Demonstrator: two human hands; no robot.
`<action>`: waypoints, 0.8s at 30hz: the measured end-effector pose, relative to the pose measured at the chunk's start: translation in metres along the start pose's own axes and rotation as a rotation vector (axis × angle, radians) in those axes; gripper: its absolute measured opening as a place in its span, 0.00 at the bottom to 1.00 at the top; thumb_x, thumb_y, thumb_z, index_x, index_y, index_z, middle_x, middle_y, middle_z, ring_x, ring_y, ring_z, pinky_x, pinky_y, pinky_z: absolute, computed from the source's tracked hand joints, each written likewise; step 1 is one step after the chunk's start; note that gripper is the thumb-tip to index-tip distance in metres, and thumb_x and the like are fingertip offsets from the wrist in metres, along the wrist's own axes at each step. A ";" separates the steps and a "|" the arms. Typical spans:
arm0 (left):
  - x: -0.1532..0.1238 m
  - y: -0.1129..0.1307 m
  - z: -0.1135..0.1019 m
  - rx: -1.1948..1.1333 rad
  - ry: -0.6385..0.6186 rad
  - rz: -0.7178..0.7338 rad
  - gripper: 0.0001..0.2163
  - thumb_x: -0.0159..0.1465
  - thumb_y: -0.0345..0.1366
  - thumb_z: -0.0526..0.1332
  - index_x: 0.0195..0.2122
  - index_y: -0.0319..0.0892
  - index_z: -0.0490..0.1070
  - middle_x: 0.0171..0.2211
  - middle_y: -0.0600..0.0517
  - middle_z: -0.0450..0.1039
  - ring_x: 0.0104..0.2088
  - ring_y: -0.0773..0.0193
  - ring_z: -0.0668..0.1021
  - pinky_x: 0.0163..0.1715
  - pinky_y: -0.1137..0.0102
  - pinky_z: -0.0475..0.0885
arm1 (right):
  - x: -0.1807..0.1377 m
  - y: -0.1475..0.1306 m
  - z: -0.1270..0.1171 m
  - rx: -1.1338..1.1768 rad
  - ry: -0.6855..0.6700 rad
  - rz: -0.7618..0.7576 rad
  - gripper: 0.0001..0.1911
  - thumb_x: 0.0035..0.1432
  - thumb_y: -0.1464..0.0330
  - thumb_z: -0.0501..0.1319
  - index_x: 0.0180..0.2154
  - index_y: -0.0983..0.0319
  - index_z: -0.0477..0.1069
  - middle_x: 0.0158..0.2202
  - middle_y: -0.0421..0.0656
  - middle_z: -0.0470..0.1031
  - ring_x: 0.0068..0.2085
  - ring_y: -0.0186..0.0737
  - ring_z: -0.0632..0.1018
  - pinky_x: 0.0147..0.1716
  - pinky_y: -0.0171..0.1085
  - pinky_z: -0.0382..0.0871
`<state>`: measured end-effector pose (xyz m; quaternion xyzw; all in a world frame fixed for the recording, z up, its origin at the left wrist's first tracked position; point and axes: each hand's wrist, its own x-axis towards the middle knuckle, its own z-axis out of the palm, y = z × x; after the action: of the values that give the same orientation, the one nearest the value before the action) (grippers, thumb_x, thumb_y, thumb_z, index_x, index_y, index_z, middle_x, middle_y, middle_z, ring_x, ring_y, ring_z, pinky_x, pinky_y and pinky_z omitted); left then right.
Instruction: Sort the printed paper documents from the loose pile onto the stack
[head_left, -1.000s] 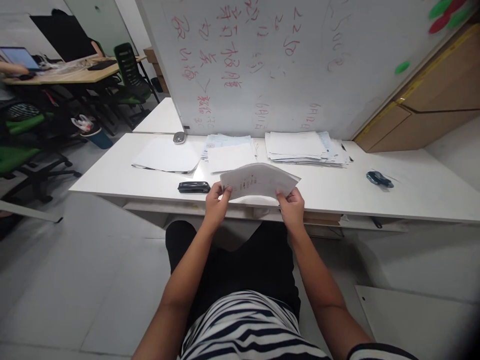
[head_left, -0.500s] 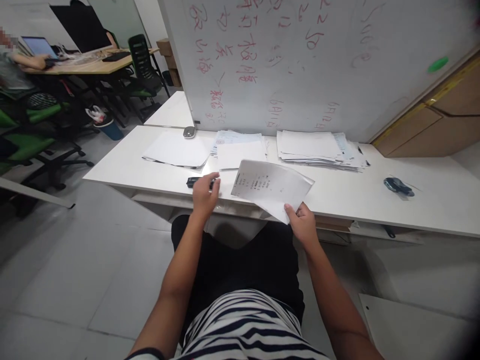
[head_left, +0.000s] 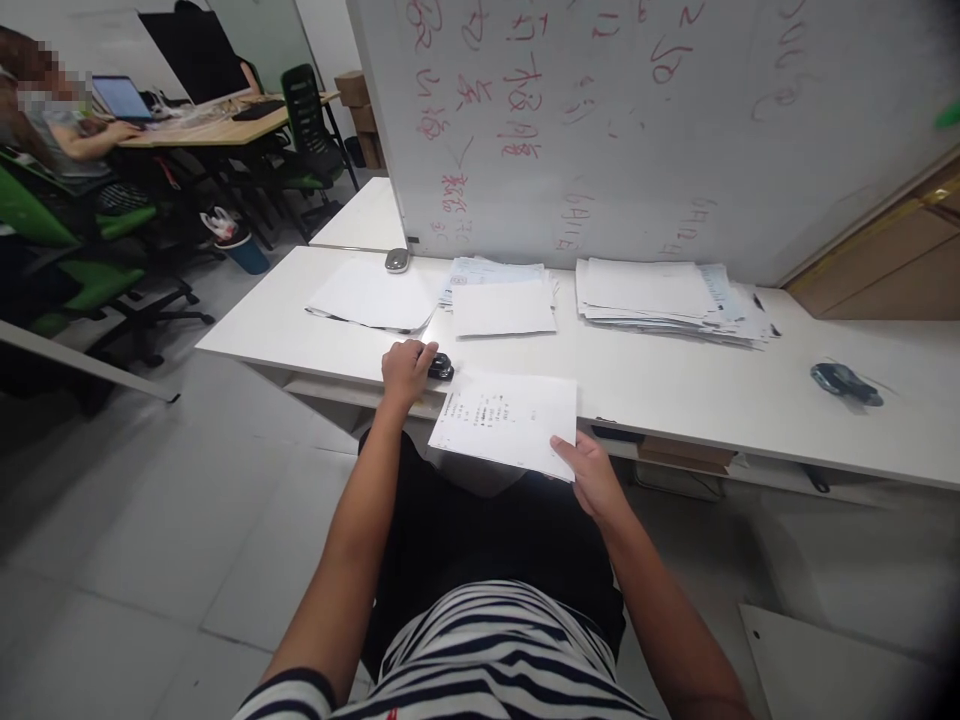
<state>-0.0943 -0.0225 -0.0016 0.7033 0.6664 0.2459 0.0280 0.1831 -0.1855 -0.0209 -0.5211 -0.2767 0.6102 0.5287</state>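
My right hand [head_left: 589, 468] pinches the lower right corner of some white printed sheets [head_left: 517, 420], thumb on top. The sheets lie nearly level over the front edge of the white desk [head_left: 675, 400], their printed columns facing up. My left hand [head_left: 406, 372] is closed over a black stapler [head_left: 441, 368] at the desk's front edge. Only the stapler's right end shows past my fingers, close to the sheets' upper left corner. Beyond them lies a smaller stack of paper [head_left: 504, 308].
Paper piles stand at the left [head_left: 375, 295] and right [head_left: 645, 290], with a grey mouse [head_left: 397, 261] at the back. A dark object [head_left: 846, 383] lies far right. Behind rises a whiteboard [head_left: 615, 130]; a cardboard box [head_left: 885, 260] borders it. A person [head_left: 75, 130] sits at another desk.
My left hand has closed over the stapler. My right hand has brought the sheets lower and nearer to me, turning them flatter and squarer to the desk. The view has shifted slightly right-to-left.
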 end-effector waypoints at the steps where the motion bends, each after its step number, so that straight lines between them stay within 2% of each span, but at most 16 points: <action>1: 0.000 0.000 0.000 -0.005 -0.003 0.006 0.23 0.67 0.53 0.43 0.23 0.44 0.62 0.29 0.48 0.70 0.36 0.56 0.69 0.33 0.65 0.55 | 0.000 -0.001 0.000 -0.002 0.002 0.000 0.22 0.43 0.58 0.70 0.40 0.62 0.75 0.34 0.44 0.80 0.27 0.40 0.77 0.26 0.39 0.71; 7: -0.002 0.001 0.000 -0.010 -0.001 0.018 0.22 0.67 0.52 0.43 0.23 0.44 0.61 0.29 0.48 0.69 0.36 0.57 0.68 0.33 0.65 0.54 | -0.002 -0.006 0.003 0.014 -0.003 0.001 0.21 0.45 0.59 0.70 0.41 0.61 0.75 0.35 0.43 0.81 0.29 0.40 0.78 0.32 0.41 0.72; 16: -0.003 0.001 0.001 -0.029 0.002 0.019 0.22 0.67 0.51 0.44 0.23 0.44 0.59 0.29 0.49 0.69 0.36 0.57 0.68 0.34 0.65 0.55 | 0.001 -0.005 0.008 -0.001 -0.053 0.017 0.20 0.47 0.58 0.69 0.41 0.62 0.75 0.37 0.44 0.81 0.29 0.42 0.78 0.27 0.39 0.71; 24: -0.003 0.002 -0.001 -0.039 -0.005 -0.004 0.22 0.67 0.52 0.44 0.22 0.44 0.58 0.28 0.49 0.68 0.35 0.57 0.68 0.34 0.64 0.55 | 0.000 -0.005 0.006 0.015 -0.042 0.006 0.23 0.46 0.58 0.69 0.44 0.61 0.75 0.39 0.46 0.81 0.40 0.49 0.80 0.37 0.44 0.74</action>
<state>-0.0930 -0.0257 -0.0014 0.7017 0.6630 0.2569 0.0437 0.1791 -0.1830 -0.0143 -0.5048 -0.2817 0.6247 0.5249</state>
